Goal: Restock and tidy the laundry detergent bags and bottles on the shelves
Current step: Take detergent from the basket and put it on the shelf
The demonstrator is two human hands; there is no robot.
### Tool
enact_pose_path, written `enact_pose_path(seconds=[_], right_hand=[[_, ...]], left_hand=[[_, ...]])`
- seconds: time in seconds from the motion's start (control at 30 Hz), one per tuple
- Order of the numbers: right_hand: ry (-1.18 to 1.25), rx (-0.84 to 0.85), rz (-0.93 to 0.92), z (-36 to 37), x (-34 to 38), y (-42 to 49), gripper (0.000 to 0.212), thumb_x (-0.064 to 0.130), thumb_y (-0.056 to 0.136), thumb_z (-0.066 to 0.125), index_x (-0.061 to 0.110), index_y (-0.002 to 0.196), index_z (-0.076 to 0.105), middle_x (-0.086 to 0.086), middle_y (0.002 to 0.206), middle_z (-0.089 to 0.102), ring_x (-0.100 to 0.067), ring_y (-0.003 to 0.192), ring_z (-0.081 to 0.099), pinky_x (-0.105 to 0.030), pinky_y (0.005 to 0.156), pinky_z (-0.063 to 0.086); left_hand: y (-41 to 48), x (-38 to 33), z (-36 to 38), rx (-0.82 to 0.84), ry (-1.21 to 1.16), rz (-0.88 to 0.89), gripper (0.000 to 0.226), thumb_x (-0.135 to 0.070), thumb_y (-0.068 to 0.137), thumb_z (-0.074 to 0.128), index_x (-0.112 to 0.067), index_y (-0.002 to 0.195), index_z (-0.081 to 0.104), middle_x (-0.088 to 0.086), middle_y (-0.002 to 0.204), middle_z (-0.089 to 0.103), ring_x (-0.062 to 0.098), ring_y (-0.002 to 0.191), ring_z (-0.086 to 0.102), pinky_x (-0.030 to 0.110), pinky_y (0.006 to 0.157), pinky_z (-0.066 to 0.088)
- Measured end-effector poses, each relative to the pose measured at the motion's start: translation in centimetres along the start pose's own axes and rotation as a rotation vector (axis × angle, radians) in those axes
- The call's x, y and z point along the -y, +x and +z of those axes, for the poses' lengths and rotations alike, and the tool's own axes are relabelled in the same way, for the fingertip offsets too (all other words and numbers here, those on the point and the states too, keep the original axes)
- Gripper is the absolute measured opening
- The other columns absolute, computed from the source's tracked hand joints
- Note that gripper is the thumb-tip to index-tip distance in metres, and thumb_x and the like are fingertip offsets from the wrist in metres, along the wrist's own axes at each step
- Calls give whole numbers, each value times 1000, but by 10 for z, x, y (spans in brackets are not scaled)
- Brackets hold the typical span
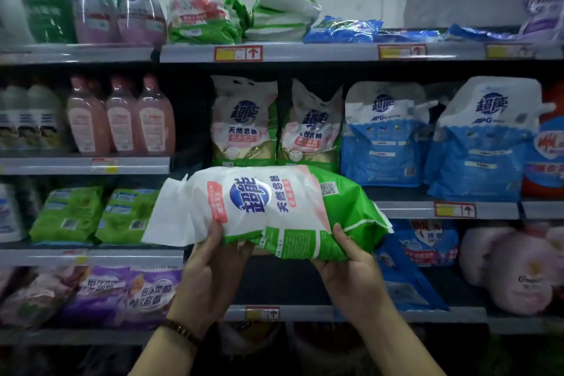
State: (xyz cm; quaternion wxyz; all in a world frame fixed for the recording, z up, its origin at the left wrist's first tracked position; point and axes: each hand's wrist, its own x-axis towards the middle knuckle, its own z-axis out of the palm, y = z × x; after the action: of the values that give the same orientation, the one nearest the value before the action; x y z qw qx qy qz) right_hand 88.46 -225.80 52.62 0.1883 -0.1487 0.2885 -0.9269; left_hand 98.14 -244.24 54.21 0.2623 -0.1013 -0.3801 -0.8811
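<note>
I hold a white and green detergent bag (268, 207) sideways in front of the middle shelf, its white top end pointing left. My left hand (210, 272) grips its lower left part and my right hand (351, 268) grips its lower right part from below. Directly behind it two matching white, pink and green bags (244, 119) (311, 125) stand upright on the middle shelf (406, 209). More bags of this kind (201, 12) lie piled on the top shelf (305, 52).
Blue spouted pouches (384, 134) (485, 140) stand to the right of the upright bags. Pink bottles (122, 116) fill the left shelf, green bags (91, 214) sit below them, purple packs (122, 293) lower down. Flat blue bags (341, 29) lie on the top shelf.
</note>
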Motion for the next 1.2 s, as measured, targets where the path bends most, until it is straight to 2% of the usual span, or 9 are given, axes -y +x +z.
enact_pose_path(seconds=[0.17, 0.3, 0.4, 0.53, 0.6, 0.83, 0.93, 1.07, 1.2], right_hand=[[-126, 143, -106, 28, 31, 52, 56, 14, 95, 65, 11, 150, 53, -17, 143, 66, -36, 130, 65, -53, 94, 61], [-228, 117, -68, 45, 51, 117, 57, 13, 98, 69, 12, 151, 50, -16, 142, 67, -37, 130, 65, -58, 101, 56], [-488, -114, 66, 52, 64, 151, 40, 26, 101, 69, 12, 137, 59, -16, 114, 79, -32, 94, 79, -41, 71, 63], [-809, -192, 369, 34, 67, 156, 28, 30, 104, 64, 5, 117, 62, -11, 77, 69, -19, 59, 63, -24, 47, 46], [-774, -210, 349, 23, 61, 154, 22, 22, 110, 52, 2, 113, 61, -16, 77, 73, -26, 68, 68, -30, 54, 51], [-729, -247, 243, 16, 49, 168, 25, 19, 116, 36, -2, 113, 49, -29, 92, 76, -39, 90, 76, -42, 70, 61], [-779, -227, 267, 22, 49, 178, 31, 18, 115, 37, -8, 126, 50, -29, 99, 78, -37, 92, 79, -42, 72, 64], [-778, -204, 304, 28, 44, 181, 24, 16, 114, 40, -3, 124, 50, -29, 112, 74, -39, 101, 76, -49, 92, 63], [-826, -223, 249, 20, 39, 173, 17, 15, 112, 47, 0, 110, 55, -25, 107, 77, -37, 96, 78, -48, 90, 64]], left_hand=[[60, -10, 11, -23, 65, -27, 53, -26, 107, 44, -14, 159, 41, 15, 157, 53, 32, 146, 50, 49, 122, 40], [137, -17, 17, -85, 78, -101, 49, -22, 103, 53, -10, 150, 52, 16, 145, 64, 32, 135, 62, 47, 112, 50], [193, -19, -1, -295, 273, -195, 37, -25, 98, 70, -11, 131, 68, 16, 122, 77, 32, 111, 76, 43, 85, 64], [194, -6, -37, -668, 398, -131, 26, -4, 90, 73, -4, 114, 63, 17, 101, 73, 28, 80, 72, 27, 53, 59], [183, 5, -49, -826, 598, 28, 21, -2, 94, 62, -6, 113, 52, 16, 104, 66, 34, 90, 67, 32, 69, 58], [167, 40, -38, -31, 1956, 423, 63, -45, 81, 78, -34, 139, 55, 15, 153, 36, 39, 139, 37, 49, 109, 45], [185, 47, -42, 47, 2150, 328, 63, -61, 93, 55, -49, 153, 40, 11, 172, 15, 40, 159, 15, 56, 125, 29], [205, 49, -67, 71, 2214, -18, 60, -74, 95, 19, -63, 153, 28, 0, 162, 44, 36, 151, 32, 65, 122, 21], [199, 56, -76, 103, 2263, -31, 63, -73, 96, 25, -60, 157, 18, -1, 161, 45, 39, 153, 27, 69, 123, 11]])
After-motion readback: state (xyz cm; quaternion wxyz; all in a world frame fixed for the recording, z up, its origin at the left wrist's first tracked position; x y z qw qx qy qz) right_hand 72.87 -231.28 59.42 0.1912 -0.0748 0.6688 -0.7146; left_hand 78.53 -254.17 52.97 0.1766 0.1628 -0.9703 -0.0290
